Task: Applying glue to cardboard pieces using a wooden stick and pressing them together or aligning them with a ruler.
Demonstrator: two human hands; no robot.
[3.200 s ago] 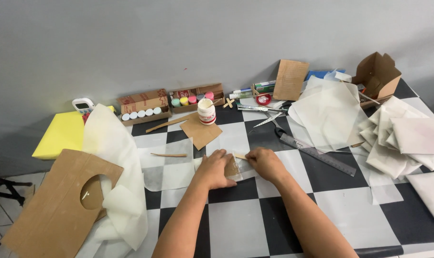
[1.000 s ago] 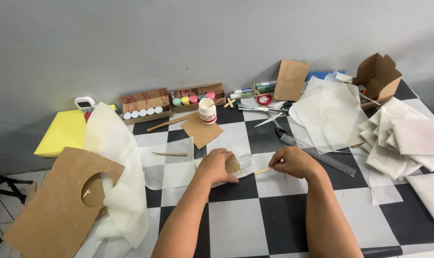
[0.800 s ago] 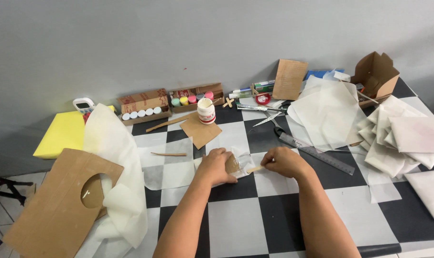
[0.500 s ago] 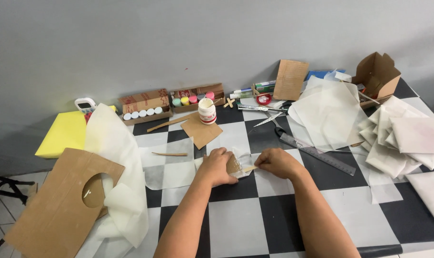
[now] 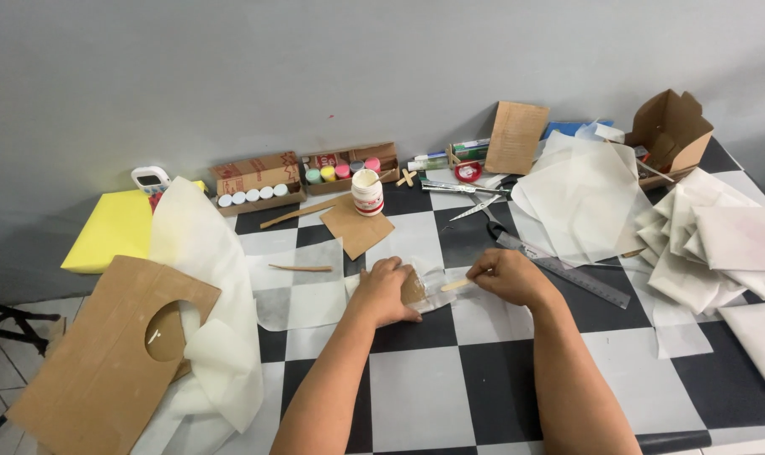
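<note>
Our right hand [image 5: 507, 276] has drawn back in, pinching the wooden stick [image 5: 456, 285] onto the cardboard piece [image 5: 414, 288] our left hand [image 5: 384, 289] presses flat, unclosed, so spreading resumes.

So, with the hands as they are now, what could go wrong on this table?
1. The right hand works a wooden stick on the small brown piece that the left hand presses down; if that piece slips, the thin white sheet beneath could get smeared or creased.
2. The open white jar stands just beyond the hands; a forward reach might tip it.
</note>
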